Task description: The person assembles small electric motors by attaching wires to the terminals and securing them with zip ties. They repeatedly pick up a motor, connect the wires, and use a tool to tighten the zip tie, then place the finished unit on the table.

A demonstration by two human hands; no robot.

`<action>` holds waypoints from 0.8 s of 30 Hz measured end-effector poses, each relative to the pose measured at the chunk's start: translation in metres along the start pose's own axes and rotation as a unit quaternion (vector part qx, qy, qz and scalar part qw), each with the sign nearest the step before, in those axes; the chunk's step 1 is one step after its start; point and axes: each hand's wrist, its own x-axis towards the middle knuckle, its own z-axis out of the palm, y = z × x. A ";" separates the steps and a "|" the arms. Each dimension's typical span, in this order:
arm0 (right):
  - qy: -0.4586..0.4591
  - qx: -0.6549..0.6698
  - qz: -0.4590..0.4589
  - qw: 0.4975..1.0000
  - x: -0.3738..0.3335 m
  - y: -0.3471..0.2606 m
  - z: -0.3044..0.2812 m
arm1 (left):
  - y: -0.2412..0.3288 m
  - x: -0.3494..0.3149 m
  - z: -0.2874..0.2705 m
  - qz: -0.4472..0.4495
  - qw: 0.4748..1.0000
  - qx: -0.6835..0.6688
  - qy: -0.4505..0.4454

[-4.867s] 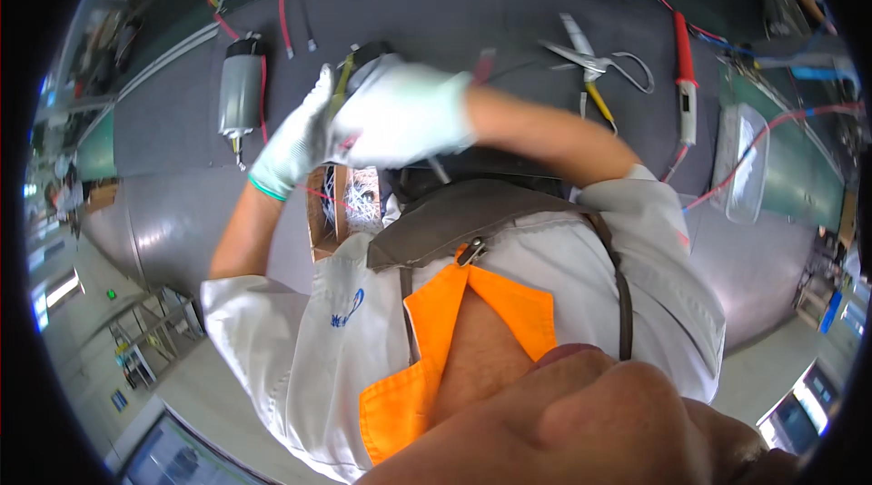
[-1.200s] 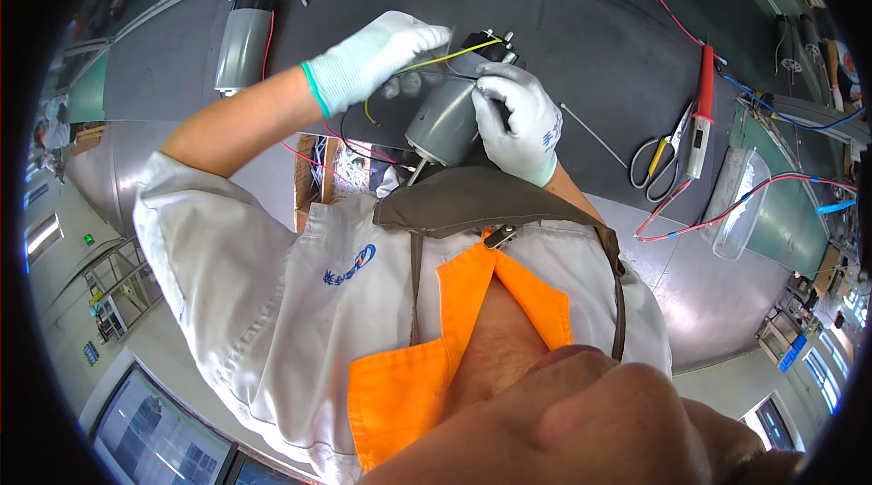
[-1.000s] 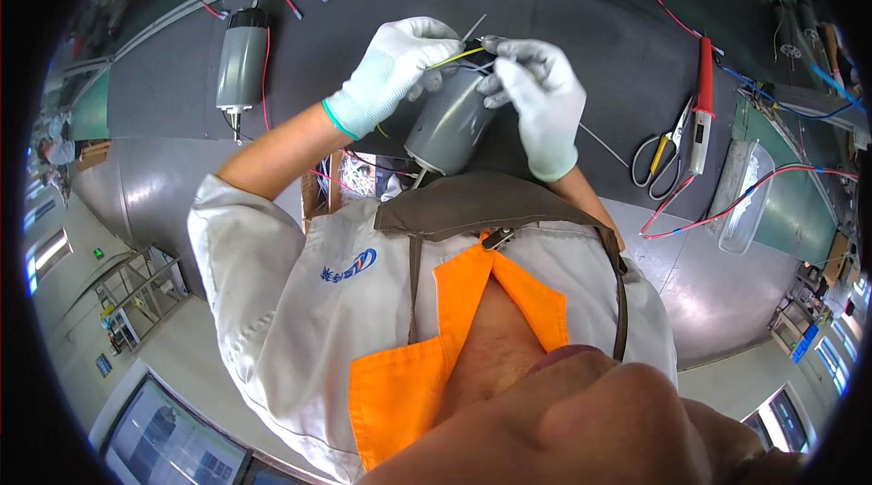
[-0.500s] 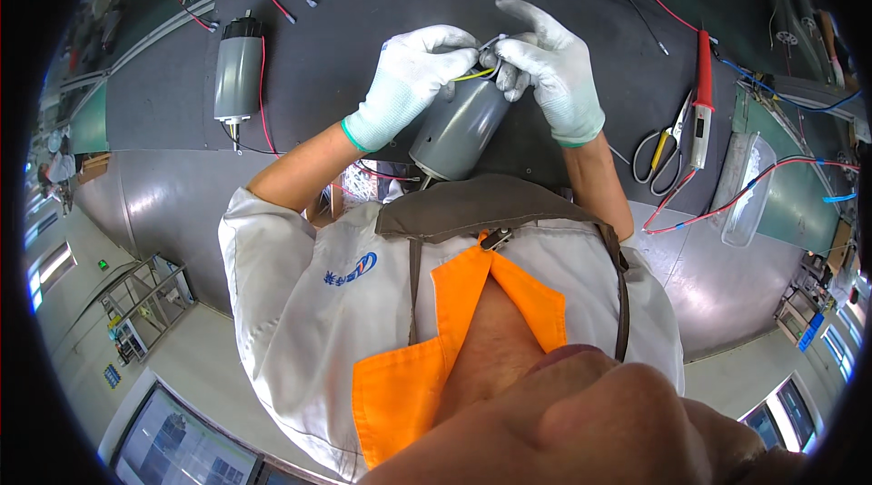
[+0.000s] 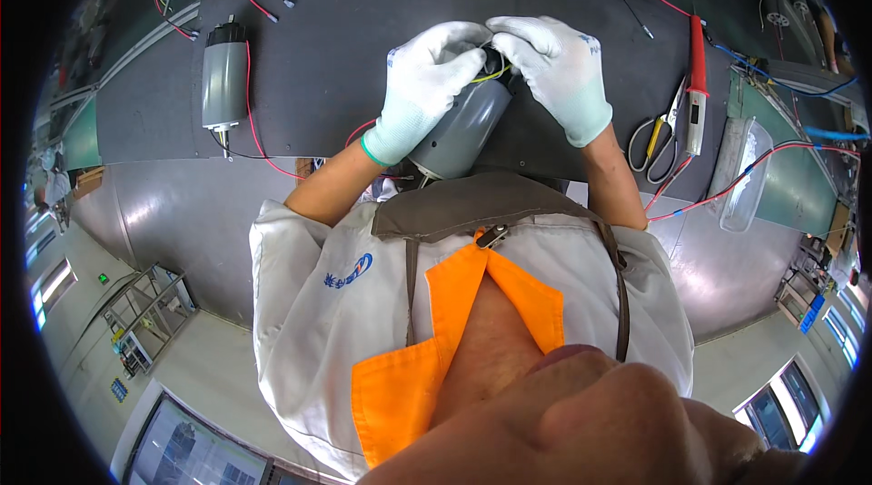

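A grey cylindrical motor (image 5: 465, 131) lies tilted in front of my chest, its shaft end toward me and its dark end cap away. At the cap, my white-gloved left hand (image 5: 434, 76) has its thumb and fingers closed in a pinch. My right hand (image 5: 556, 67), also gloved, meets it there with fingers bent and pressed together. A yellow-green wire (image 5: 492, 76) curves across the cap between the hands. Whatever the fingertips grip is small and mostly covered by the gloves.
Another grey motor (image 5: 224, 81) with a red lead stands on the dark bench mat (image 5: 318, 40) at left. Toward the right are scissors (image 5: 656, 142), a red-handled soldering-iron-like tool (image 5: 697, 76) with its cord, and a clear plastic tray (image 5: 747, 178). Loose wire ends (image 5: 647, 33) hang at the far side.
My right hand's raised forefinger has come down and bent toward the left fingertips. Both hands are closer together over the motor's cap. The view has shifted slightly.
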 end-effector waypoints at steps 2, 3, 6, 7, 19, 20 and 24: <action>0.020 0.045 0.041 0.998 -0.001 0.007 -0.002 | -0.006 -0.005 0.002 -0.017 0.998 -0.053 0.041; -0.006 0.157 0.152 0.976 -0.001 0.008 -0.006 | -0.004 -0.007 0.003 -0.026 0.997 -0.048 0.056; -0.006 0.317 0.220 0.922 -0.007 0.032 -0.009 | 0.002 -0.014 0.006 -0.041 0.995 -0.036 0.086; 0.008 0.303 0.244 0.921 -0.003 0.048 -0.005 | 0.002 -0.014 0.007 -0.035 0.995 -0.036 0.085; 0.068 0.449 0.265 0.851 0.014 0.066 0.014 | -0.005 0.003 0.010 0.220 0.928 0.298 0.023; 0.077 0.541 0.246 0.800 0.012 0.067 0.010 | -0.009 0.005 0.009 0.254 0.919 0.300 0.009; -0.008 0.626 0.239 0.742 0.002 0.023 -0.001 | -0.005 0.014 0.018 0.379 0.852 0.353 -0.077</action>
